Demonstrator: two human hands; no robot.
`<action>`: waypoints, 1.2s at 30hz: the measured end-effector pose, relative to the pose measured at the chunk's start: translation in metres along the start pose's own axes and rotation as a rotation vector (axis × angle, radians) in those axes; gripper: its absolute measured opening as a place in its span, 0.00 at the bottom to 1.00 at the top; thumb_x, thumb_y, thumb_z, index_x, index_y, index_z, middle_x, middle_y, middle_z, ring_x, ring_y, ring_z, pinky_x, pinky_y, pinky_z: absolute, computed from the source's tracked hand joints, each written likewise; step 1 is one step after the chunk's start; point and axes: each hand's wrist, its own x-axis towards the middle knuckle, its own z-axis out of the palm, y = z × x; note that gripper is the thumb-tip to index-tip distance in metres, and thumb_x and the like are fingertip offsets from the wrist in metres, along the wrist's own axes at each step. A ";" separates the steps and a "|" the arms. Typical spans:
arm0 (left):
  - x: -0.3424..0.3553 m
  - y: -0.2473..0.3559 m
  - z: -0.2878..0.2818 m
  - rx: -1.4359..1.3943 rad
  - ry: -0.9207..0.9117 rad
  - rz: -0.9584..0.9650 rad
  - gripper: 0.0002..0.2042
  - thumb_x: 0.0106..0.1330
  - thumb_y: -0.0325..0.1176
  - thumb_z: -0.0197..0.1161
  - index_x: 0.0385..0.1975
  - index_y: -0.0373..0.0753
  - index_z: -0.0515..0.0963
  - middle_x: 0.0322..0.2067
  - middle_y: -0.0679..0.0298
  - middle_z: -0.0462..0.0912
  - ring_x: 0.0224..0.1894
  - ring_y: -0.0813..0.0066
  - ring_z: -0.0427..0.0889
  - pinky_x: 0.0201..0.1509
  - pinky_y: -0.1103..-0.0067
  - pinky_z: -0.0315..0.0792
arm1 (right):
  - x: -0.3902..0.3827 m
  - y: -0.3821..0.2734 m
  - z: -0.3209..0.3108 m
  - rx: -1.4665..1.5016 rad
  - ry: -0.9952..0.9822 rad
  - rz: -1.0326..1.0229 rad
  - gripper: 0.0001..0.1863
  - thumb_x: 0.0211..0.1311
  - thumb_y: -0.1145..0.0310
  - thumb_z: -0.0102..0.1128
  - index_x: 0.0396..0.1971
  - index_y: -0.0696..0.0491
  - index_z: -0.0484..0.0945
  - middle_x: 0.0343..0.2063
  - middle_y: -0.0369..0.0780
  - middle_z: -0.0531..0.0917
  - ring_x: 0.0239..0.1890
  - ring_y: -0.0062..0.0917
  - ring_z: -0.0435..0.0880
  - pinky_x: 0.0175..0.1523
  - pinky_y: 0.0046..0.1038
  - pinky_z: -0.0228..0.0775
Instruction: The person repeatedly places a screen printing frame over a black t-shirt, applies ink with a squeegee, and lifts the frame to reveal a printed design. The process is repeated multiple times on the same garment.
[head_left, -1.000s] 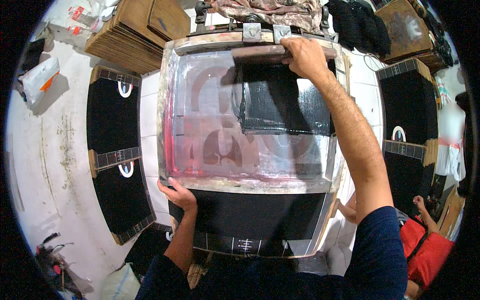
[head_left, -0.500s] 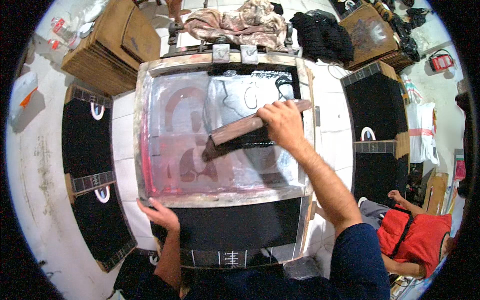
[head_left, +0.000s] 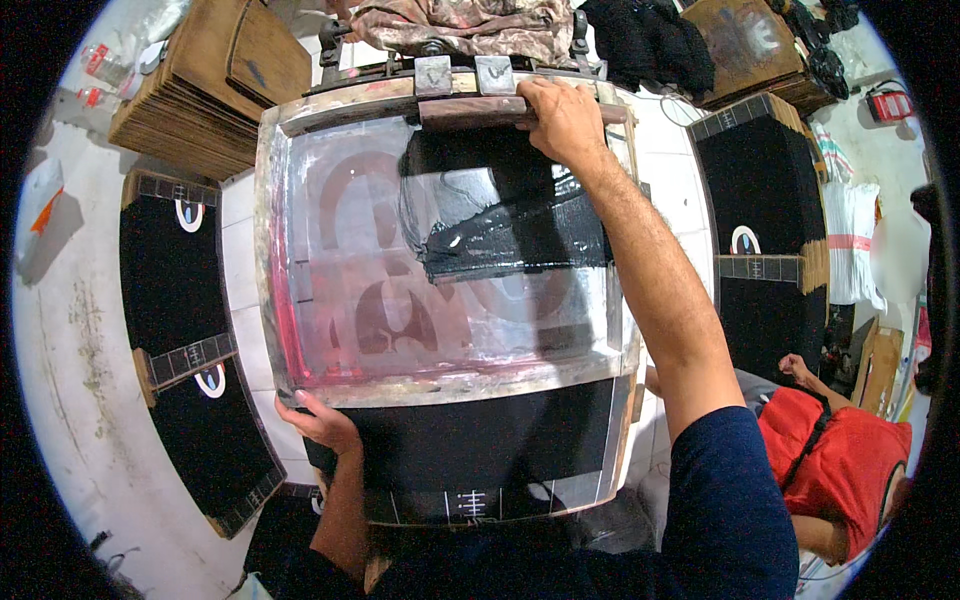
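Under gripping right hand: squeegee
Against half-curled left hand, hold unclear: screen-printing frame
Black ink: apparently spreading step; next pull needs even pressure

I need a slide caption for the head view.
Right hand holding brown, bar-shaped squeegee; left hand at pale, rectangular, wooden screen frame.

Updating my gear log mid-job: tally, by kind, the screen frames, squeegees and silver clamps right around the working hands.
Wood-railed screen frame: 1
Brown squeegee: 1
Silver clamps on the frame's far rail: 2
Total: 4
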 end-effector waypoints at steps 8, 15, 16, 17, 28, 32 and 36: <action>-0.002 -0.003 -0.006 -0.041 -0.042 0.127 0.26 0.80 0.41 0.53 0.69 0.28 0.61 0.62 0.38 0.71 0.60 0.38 0.73 0.65 0.54 0.64 | -0.122 -0.080 -0.069 0.028 -0.298 0.141 0.20 0.43 0.76 0.72 0.39 0.46 0.79 0.36 0.35 0.83 0.44 0.33 0.83 0.46 0.40 0.69; 0.000 0.000 -0.001 0.029 -0.001 0.100 0.27 0.79 0.40 0.52 0.69 0.29 0.60 0.62 0.38 0.70 0.60 0.39 0.73 0.64 0.54 0.65 | -0.038 -0.030 -0.031 0.053 -0.072 0.051 0.17 0.48 0.69 0.73 0.40 0.45 0.81 0.37 0.38 0.87 0.44 0.37 0.85 0.46 0.45 0.70; 0.000 -0.001 -0.001 0.012 -0.003 0.083 0.27 0.79 0.40 0.52 0.69 0.28 0.60 0.62 0.38 0.70 0.60 0.39 0.73 0.64 0.54 0.65 | -0.021 -0.023 -0.022 0.061 0.124 0.024 0.17 0.48 0.69 0.74 0.40 0.45 0.81 0.39 0.37 0.87 0.46 0.36 0.84 0.47 0.45 0.71; 0.001 -0.001 -0.001 -0.001 -0.007 0.044 0.26 0.79 0.40 0.52 0.69 0.28 0.60 0.62 0.38 0.70 0.60 0.39 0.73 0.64 0.54 0.65 | -0.002 -0.015 -0.014 0.015 0.020 0.061 0.18 0.48 0.69 0.73 0.41 0.45 0.81 0.39 0.37 0.87 0.46 0.36 0.85 0.48 0.44 0.71; -0.003 0.004 -0.001 0.121 -0.033 0.038 0.28 0.80 0.44 0.51 0.69 0.29 0.60 0.60 0.35 0.72 0.59 0.36 0.74 0.62 0.53 0.65 | -0.111 -0.070 -0.055 0.006 -0.230 0.115 0.21 0.46 0.71 0.75 0.43 0.46 0.79 0.39 0.37 0.84 0.46 0.34 0.84 0.45 0.40 0.69; 0.001 -0.005 -0.008 0.056 -0.121 0.059 0.30 0.79 0.44 0.54 0.70 0.29 0.56 0.61 0.36 0.70 0.61 0.39 0.72 0.65 0.53 0.64 | -0.160 -0.104 -0.070 0.070 -0.187 0.167 0.16 0.52 0.78 0.67 0.40 0.45 0.79 0.35 0.33 0.78 0.41 0.30 0.79 0.45 0.36 0.64; 0.015 -0.014 -0.032 -0.062 -0.347 0.249 0.42 0.68 0.42 0.71 0.71 0.30 0.51 0.63 0.40 0.67 0.65 0.46 0.69 0.71 0.57 0.61 | -0.163 -0.102 -0.066 -0.004 -0.138 0.125 0.21 0.46 0.75 0.73 0.42 0.44 0.78 0.37 0.34 0.79 0.45 0.29 0.79 0.47 0.37 0.66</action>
